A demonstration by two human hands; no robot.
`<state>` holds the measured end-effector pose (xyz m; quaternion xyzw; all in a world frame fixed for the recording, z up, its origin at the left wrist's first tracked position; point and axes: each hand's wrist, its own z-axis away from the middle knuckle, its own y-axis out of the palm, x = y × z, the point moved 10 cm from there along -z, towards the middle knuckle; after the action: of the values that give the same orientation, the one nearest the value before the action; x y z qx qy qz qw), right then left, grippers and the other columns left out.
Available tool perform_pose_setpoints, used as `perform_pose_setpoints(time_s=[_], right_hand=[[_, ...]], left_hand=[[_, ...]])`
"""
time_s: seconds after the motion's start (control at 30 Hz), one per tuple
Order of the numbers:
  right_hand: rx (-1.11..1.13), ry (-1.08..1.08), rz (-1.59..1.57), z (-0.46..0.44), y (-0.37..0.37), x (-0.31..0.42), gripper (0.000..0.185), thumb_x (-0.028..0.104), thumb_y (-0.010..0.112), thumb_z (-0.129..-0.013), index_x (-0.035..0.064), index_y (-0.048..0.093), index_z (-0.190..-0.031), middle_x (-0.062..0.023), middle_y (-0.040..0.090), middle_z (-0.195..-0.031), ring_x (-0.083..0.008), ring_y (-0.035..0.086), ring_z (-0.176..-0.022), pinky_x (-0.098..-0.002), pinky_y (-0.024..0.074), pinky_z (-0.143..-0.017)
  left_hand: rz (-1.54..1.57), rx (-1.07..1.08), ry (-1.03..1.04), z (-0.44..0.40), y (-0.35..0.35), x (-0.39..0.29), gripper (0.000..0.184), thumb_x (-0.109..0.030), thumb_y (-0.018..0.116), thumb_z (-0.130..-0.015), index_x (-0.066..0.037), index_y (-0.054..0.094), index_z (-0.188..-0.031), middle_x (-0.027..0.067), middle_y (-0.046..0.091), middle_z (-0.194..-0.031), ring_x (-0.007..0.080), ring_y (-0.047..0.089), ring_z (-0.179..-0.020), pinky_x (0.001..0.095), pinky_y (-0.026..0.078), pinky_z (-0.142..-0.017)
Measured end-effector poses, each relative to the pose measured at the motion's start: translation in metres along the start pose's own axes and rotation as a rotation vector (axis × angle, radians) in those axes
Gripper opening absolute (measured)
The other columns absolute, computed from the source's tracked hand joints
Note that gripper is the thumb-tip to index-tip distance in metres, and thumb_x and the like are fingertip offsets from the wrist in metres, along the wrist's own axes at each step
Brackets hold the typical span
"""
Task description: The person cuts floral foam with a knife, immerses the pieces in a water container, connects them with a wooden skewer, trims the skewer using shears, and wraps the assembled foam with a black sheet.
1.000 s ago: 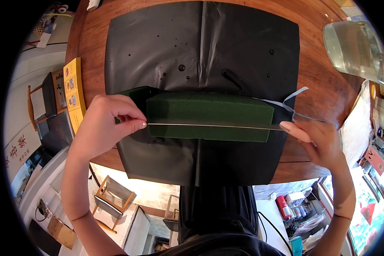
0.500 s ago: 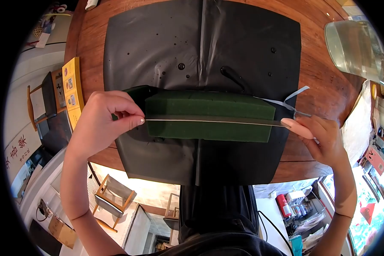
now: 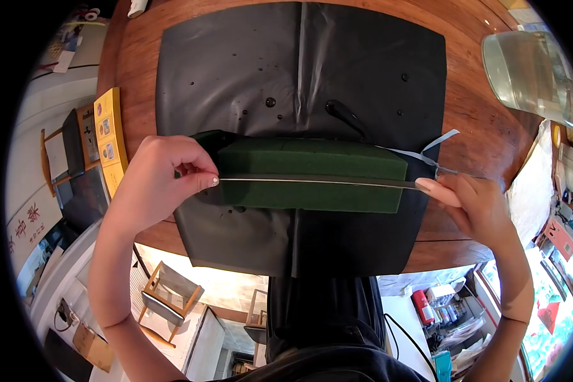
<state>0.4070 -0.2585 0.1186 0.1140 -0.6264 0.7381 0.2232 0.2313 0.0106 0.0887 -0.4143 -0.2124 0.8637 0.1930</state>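
Evidently the thin strip (image 3: 312,181) was in position, spanning the green block (image 3: 312,199) lengthwise, and the block looked whole along its visible faces; whether the strip had entered it, rested on it or hung just above could not be told, so how much was left was unclear. The left hand (image 3: 159,181) pinched the strip's left end and the right hand (image 3: 481,207) its right end, each grip just beside an end of the block, which lay between them on the black sheet (image 3: 235,57), toward the table's (image 3: 471,83) near edge.
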Motion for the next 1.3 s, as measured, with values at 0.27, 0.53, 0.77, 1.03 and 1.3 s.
perform_pose_setpoints(time_s=[0.27, 0.53, 0.77, 1.03, 1.3], right_hand=[[-0.023, 0.018, 0.012, 0.006, 0.005, -0.01, 0.027, 0.017, 0.071, -0.085, 0.0104, 0.066, -0.111, -0.0058, 0.064, -0.08, -0.0247, 0.064, -0.064, -0.0362, 0.048, -0.053], [-0.002, 0.066, -0.02, 0.002, 0.005, -0.012, 0.019, 0.019, 0.075, -0.083, 0.0087, 0.063, -0.094, -0.0062, 0.061, -0.075, -0.0252, 0.063, -0.062, -0.0359, 0.0472, -0.052], [0.017, 0.077, -0.007, 0.0, 0.006, -0.014, 0.019, 0.019, 0.076, -0.082, 0.0081, 0.061, -0.088, -0.0081, 0.06, -0.072, -0.0279, 0.062, -0.06, -0.0377, 0.0463, -0.052], [0.027, 0.092, -0.006, 0.001, 0.009, -0.016, 0.019, 0.022, 0.074, -0.084, 0.0093, 0.06, -0.086, -0.0088, 0.06, -0.07, -0.0292, 0.062, -0.059, -0.0384, 0.0452, -0.051], [-0.015, 0.011, 0.036, -0.004, 0.006, -0.007, 0.015, 0.021, 0.073, -0.086, 0.0113, 0.061, -0.088, -0.0051, 0.055, -0.068, -0.0226, 0.06, -0.056, -0.0351, 0.0434, -0.047]], left_hand=[[-0.007, 0.018, -0.079, -0.002, -0.002, 0.0, 0.007, 0.001, 0.076, -0.078, 0.004, 0.071, -0.083, 0.0093, 0.067, -0.076, 0.0138, 0.064, -0.067, 0.0261, 0.051, -0.064], [-0.073, 0.083, -0.229, -0.007, -0.004, 0.007, 0.006, 0.002, 0.077, -0.077, 0.005, 0.072, -0.079, 0.0064, 0.067, -0.07, 0.0091, 0.063, -0.063, 0.022, 0.05, -0.059], [-0.064, 0.094, -0.199, -0.008, -0.003, 0.007, 0.007, 0.0, 0.078, -0.077, 0.004, 0.072, -0.078, 0.0066, 0.067, -0.067, 0.0082, 0.061, -0.06, 0.0221, 0.048, -0.057], [-0.124, 0.12, -0.23, -0.013, -0.006, 0.008, 0.016, -0.008, 0.081, -0.074, 0.004, 0.071, -0.076, 0.0131, 0.065, -0.063, 0.0196, 0.061, -0.057, 0.0314, 0.047, -0.057], [-0.136, 0.113, -0.199, -0.015, -0.005, 0.002, 0.011, -0.002, 0.079, -0.075, 0.005, 0.071, -0.075, 0.0073, 0.064, -0.061, 0.0104, 0.06, -0.057, 0.025, 0.046, -0.054]])
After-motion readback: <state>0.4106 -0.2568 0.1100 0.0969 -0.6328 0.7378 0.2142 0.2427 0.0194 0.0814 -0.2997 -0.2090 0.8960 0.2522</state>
